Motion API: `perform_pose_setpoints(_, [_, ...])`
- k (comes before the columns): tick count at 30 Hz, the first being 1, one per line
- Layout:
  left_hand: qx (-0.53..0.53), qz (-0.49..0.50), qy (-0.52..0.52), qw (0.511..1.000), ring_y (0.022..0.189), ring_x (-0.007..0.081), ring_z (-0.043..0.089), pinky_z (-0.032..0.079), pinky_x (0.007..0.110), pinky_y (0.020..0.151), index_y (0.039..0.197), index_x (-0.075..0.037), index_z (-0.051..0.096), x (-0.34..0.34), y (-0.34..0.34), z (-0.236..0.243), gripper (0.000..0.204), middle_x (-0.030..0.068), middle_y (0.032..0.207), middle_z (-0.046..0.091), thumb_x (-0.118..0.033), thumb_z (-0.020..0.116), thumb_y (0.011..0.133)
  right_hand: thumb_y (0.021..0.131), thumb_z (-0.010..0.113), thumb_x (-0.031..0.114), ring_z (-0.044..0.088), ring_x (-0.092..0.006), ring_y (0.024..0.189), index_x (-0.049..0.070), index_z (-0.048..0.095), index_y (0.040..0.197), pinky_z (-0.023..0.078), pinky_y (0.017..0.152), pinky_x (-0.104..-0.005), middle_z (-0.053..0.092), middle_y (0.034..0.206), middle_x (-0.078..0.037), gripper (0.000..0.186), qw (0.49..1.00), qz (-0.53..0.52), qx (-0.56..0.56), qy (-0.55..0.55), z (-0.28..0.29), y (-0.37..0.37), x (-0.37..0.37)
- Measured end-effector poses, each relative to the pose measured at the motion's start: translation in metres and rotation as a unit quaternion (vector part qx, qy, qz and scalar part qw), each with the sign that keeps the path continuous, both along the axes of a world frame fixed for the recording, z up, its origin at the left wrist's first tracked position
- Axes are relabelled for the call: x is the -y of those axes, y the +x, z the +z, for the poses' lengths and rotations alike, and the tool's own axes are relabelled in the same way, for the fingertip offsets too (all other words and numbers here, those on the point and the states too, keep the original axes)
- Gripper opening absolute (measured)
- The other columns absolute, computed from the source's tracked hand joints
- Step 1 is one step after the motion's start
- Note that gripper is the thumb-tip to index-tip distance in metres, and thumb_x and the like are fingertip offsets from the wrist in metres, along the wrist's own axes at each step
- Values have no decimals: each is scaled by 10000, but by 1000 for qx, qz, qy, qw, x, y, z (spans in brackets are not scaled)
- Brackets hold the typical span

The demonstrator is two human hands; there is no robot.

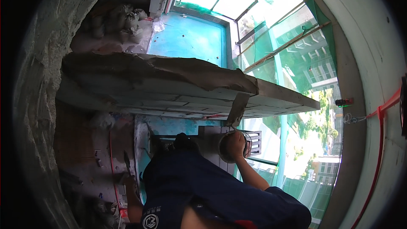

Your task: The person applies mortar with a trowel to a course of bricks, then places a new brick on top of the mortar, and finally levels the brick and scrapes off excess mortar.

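Note:
My right hand [238, 142] is closed round the handle of a plastering trowel [238, 109]. The flat blade stands up from my fist and lies against the side of a block wall [182, 101], near its mortar-covered edge [199, 73]. Just behind that fist is a round bucket [224, 149], partly covered by the hand. Lower on the left, in shadow, my left hand [128, 181] is closed on a thin dark tool [127, 161] seen edge-on; its exact kind is unclear. Wet grey mortar coats the wall's edge unevenly, and the pale blocks show bare towards the right end.
Beyond the wall are a blue floor [186, 36] and stacked sacks [127, 19]. Green netting [292, 55] hangs outside the windows at right. A red pipe [380, 144] runs along the pale surface on the far right. A rough mortared surface [44, 59] borders the left.

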State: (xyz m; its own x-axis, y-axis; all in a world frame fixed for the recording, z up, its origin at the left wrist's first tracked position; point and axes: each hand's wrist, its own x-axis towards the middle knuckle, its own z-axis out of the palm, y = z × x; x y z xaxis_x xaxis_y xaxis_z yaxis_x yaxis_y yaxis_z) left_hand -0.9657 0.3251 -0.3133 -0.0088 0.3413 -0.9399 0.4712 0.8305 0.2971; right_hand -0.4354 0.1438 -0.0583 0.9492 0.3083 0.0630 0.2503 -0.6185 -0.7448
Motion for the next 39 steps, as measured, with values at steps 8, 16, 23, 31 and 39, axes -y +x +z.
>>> perform_pose_setpoints(8, [-12,-3,-11,1000,406,146,307,286,316,395,932,-119,581,9,-4,2,211,-9,557,386,-275,446,977,984,404,403,455,-114,418,89,462,747,351,399,-272,469,519,-18,398,978,99,-147,109,-3,31,-91])
perform_pose_setpoints(16, [-13,-3,-3,1000,405,149,315,285,321,392,954,-117,591,2,-10,1,205,-4,552,387,-269,453,970,921,502,376,571,-492,842,55,524,1024,448,690,-529,627,863,-252,337,968,227,-54,-96,-18,-10,-103])
perform_pose_setpoints(23, [-4,-16,-5,1000,403,152,322,284,324,389,973,-116,600,-5,8,-7,204,2,547,388,-263,459,964,896,536,429,597,-467,825,56,528,1002,466,668,-499,626,828,-254,388,953,252,-57,-161,-4,12,-45])
perform_pose_setpoints(31, [-17,-22,2,1000,402,156,330,283,328,386,995,-114,609,-11,9,-11,206,7,543,389,-257,466,957,963,404,465,410,-149,371,98,439,772,344,344,-270,460,564,-50,415,946,-49,-171,273,18,90,-22])
perform_pose_setpoints(39, [-15,-31,-1,999,400,159,338,282,333,383,1017,-112,619,-13,15,-17,212,13,538,390,-251,474,949,963,381,501,424,-170,399,117,415,776,351,354,-317,432,541,-51,429,896,-159,-173,376,-25,123,-44])
